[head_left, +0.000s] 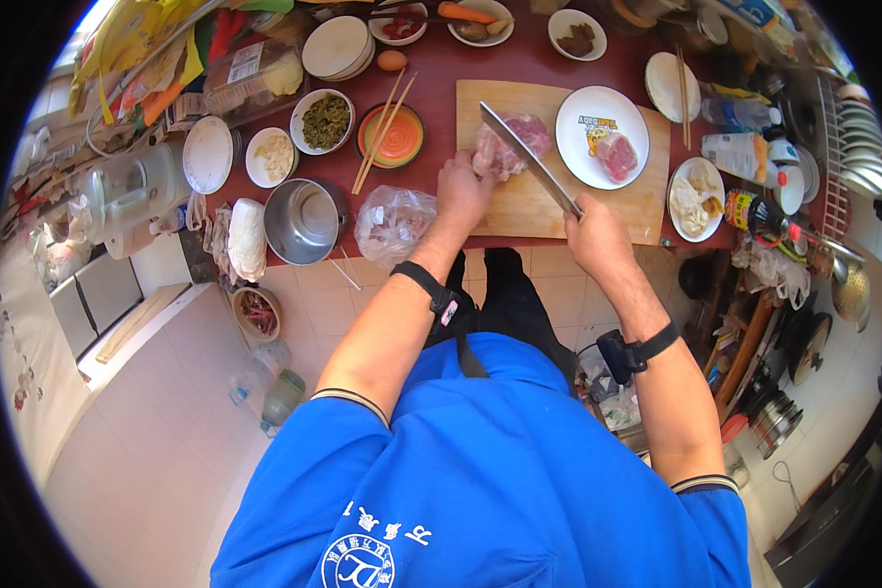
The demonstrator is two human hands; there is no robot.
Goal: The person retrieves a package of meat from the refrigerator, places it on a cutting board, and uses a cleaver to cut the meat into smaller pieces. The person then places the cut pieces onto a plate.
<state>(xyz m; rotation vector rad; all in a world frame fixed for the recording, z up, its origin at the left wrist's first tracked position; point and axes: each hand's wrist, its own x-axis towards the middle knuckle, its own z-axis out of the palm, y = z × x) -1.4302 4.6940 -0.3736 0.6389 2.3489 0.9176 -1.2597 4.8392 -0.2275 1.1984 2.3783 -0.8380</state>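
Note:
My left hand (464, 194) has its fingers curled on a piece of raw pinkish meat (497, 155) on the wooden board (505, 211). My right hand (593, 235) grips the handle of a broad kitchen knife (530, 159); the blade lies diagonally over the meat, just right of my left fingers. A white plate (580, 108) with a printed picture holds another piece of meat (617, 158) on the board's right part. A crumpled plastic bag (395, 223) sits left of my left hand, near a steel pot (299, 222).
Bowls of greens (326, 122) and pale pieces (269, 157), an orange dish (389, 136) with chopsticks, and stacked plates (338, 47) crowd the red table. Bottles (764, 211), a plate of pale food (697, 197) and a dish rack (838, 147) are at right. A basin (258, 312) stands below left.

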